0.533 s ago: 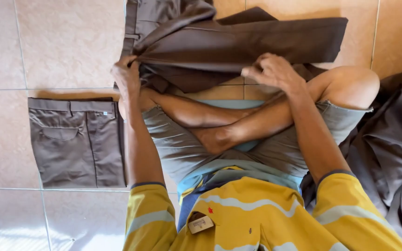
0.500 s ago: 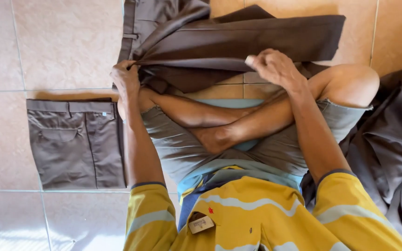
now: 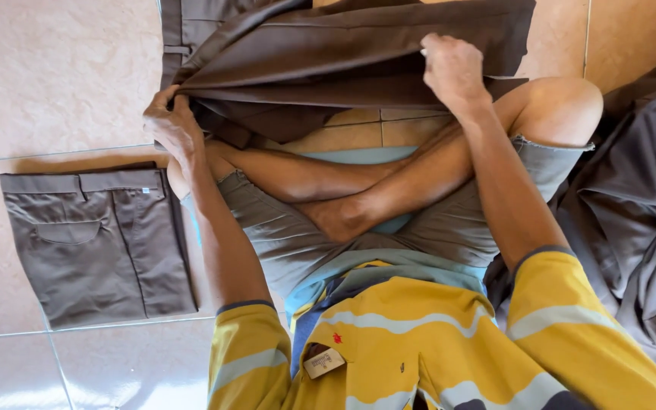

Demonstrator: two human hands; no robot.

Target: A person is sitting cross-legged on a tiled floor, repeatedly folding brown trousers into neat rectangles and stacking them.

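Observation:
I sit cross-legged on a tiled floor, looking down at my lap. A pair of dark brown trousers (image 3: 358,53) lies spread in front of my knees, partly folded over. My left hand (image 3: 170,121) pinches the trousers' fabric at their left side, near the waistband. My right hand (image 3: 453,68) grips the folded edge of the same trousers further right, above my right knee. Both arms wear yellow striped sleeves.
A folded grey-brown pair of trousers (image 3: 96,243) lies flat on the beige floor tiles (image 3: 55,76) to my left. A heap of grey garments (image 3: 647,220) is piled at my right side. My crossed bare legs (image 3: 358,182) fill the middle.
My right hand has carried the folded trouser edge up and away from me. The left hand keeps its grip in about the same spot.

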